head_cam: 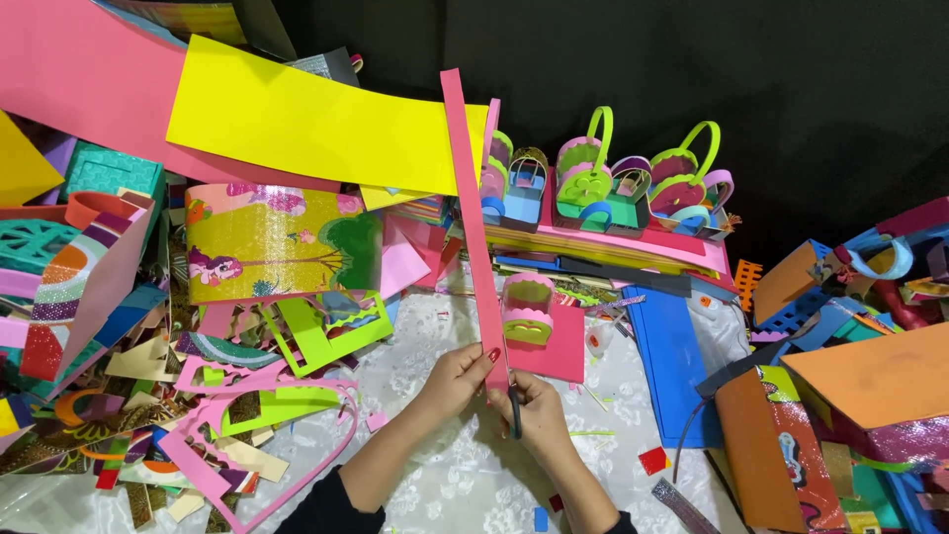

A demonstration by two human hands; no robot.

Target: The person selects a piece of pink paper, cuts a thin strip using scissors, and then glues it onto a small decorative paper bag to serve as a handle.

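A long narrow pink foam strip [471, 198] stands almost upright, running from the yellow sheet down to my hands. My left hand [453, 379] pinches its lower end between thumb and fingers. My right hand [539, 413] grips dark-handled scissors [514, 407], whose blades sit at the strip's lower right edge. Just behind the strip, a small pink and yellow foam basket [528, 309] rests on a pink foam square [554, 346].
A big yellow sheet [306, 124] and a pink sheet [89, 84] lie at the back left. Foam offcuts [247, 405] are piled on the left. Several small handled foam baskets [613, 183] stand at the back. Blue sheet [672, 356] and orange sheet [880, 376] lie to the right.
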